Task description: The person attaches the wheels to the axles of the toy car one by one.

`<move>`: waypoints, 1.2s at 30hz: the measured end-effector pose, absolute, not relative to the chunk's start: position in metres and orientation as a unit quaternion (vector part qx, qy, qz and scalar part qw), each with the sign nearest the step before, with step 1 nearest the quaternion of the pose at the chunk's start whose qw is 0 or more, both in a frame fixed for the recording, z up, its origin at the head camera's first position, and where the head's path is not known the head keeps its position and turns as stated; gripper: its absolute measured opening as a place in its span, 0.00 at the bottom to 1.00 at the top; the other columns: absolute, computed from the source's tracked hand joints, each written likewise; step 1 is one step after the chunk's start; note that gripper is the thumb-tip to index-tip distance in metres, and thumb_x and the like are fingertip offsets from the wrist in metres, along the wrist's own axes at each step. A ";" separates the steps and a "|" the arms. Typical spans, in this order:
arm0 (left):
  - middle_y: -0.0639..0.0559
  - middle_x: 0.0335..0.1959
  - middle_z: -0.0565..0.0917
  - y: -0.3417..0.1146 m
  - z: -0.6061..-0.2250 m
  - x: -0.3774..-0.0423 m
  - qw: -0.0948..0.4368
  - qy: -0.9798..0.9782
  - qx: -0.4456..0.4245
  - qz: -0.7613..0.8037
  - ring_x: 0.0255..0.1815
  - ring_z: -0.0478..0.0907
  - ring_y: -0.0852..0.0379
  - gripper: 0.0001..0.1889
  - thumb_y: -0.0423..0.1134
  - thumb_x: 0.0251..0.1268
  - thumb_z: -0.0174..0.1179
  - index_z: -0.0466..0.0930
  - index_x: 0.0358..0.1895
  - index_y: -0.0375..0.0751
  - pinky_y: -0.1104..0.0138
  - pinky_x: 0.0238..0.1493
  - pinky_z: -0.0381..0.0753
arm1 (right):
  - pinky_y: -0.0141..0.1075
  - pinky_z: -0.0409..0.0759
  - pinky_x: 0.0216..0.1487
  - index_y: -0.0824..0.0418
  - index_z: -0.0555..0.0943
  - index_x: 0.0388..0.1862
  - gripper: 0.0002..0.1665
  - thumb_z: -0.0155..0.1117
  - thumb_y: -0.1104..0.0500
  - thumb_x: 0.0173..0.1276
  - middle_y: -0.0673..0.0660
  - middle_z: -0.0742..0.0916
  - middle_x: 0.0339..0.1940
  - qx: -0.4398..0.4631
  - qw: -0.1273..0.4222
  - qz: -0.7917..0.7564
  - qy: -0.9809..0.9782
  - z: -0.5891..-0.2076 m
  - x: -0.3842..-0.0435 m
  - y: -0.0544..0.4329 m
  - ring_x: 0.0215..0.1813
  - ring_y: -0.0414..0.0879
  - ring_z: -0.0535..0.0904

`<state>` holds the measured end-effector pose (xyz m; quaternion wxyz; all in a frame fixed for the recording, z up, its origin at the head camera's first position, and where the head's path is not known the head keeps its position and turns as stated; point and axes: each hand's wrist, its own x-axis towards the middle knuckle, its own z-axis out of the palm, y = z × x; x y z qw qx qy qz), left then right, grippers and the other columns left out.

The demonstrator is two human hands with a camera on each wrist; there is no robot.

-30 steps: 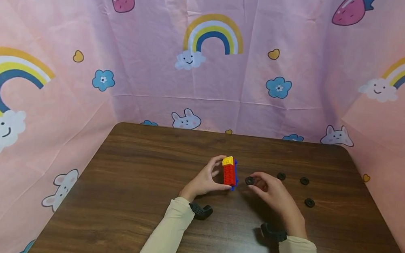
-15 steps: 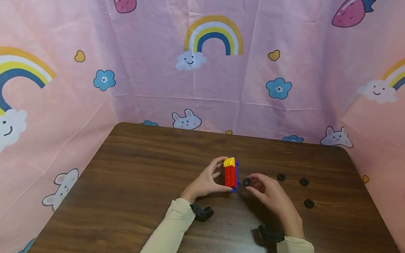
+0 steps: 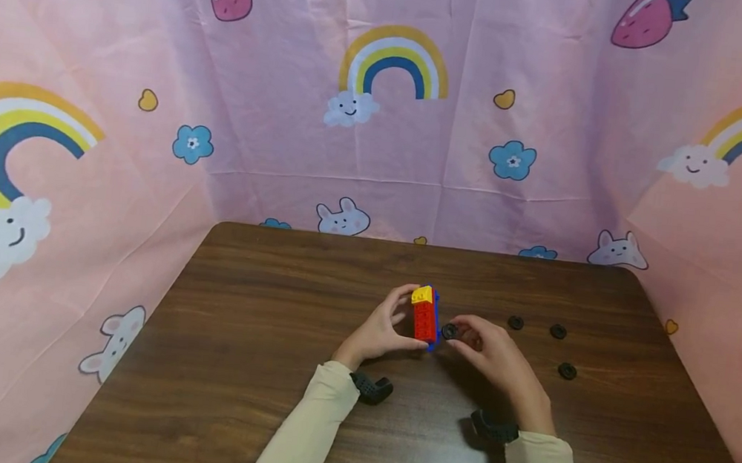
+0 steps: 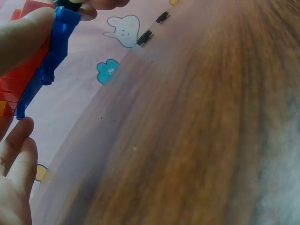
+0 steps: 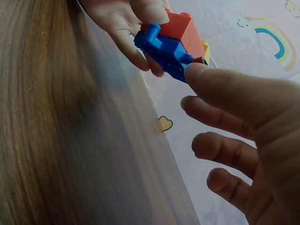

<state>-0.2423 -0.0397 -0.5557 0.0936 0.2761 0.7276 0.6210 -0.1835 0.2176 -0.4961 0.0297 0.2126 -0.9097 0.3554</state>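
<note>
In the head view my left hand holds a toy brick car by its two ends, above the table. The car has red bricks, a yellow brick at its far end and a blue wheel base facing right. My right hand pinches a black wheel between thumb and fingertips. That wheel is right against the blue side, by its near end; whether it sits on the peg I cannot tell. The right wrist view shows the thumb at the blue base, with the wheel mostly hidden.
Several more black wheels lie on the brown table to the right: one wheel behind my right hand, another wheel farther right and a third wheel nearer. A printed pink cloth hangs around the table's back and sides.
My right hand has carried the wheel left, up to the car's blue base. The car has shifted slightly right in my left hand. The wheels on the table lie as before.
</note>
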 end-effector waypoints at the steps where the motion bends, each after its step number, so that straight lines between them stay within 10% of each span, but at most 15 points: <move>1: 0.51 0.80 0.64 -0.040 -0.555 -0.243 0.093 0.727 0.276 0.622 0.82 0.62 0.46 0.55 0.40 0.54 0.81 0.53 0.82 0.52 0.43 0.77 0.67 | 0.31 0.81 0.35 0.60 0.83 0.55 0.18 0.75 0.61 0.68 0.49 0.90 0.37 0.216 0.031 0.357 -0.908 -0.496 -0.184 0.217 0.35 0.35 0.82; 36: 0.55 0.78 0.64 -0.044 -0.553 -0.233 0.123 0.728 0.282 0.612 0.80 0.64 0.49 0.51 0.39 0.57 0.80 0.55 0.79 0.62 0.48 0.78 0.69 | 0.27 0.85 0.38 0.63 0.85 0.60 0.22 0.74 0.59 0.69 0.54 0.93 0.41 0.238 0.007 0.338 -0.910 -0.499 -0.176 0.208 0.36 0.35 0.88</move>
